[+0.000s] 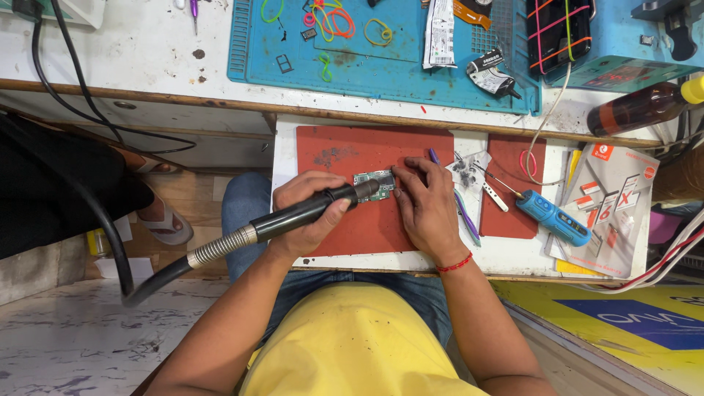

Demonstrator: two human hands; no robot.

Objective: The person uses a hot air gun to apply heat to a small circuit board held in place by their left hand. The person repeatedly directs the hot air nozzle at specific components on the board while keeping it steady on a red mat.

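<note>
Surface: a red work mat (352, 235) lies on a pull-out white shelf (506, 257) below a cluttered bench; the person sits close, knees under the shelf.
Circuit board: a small green circuit board (375, 181) lies flat near the upper middle of the red mat, between the two hands.
Left hand: the left hand (308, 213) is wrapped around a black hot-air handpiece (308, 211), fingers curled tight on the barrel, its nozzle just at the board's left edge.
Right hand: the right hand (424, 205) rests on the mat, fingers pressed together, tips touching the board's right edge and pinning it.
Doing it well: judging by the grip, the nozzle should stay steady over one spot and the pinning fingertips well off the heated area.
Hose: a ribbed hose (169, 271) trails left off the shelf edge; slack there looks ample.
Edges: the board sits well apart from the shelf's front edge.
Open room: bare mat lies below the board; on the right, tweezers (463, 213) and a blue tool (554, 218) crowd the hand.
</note>
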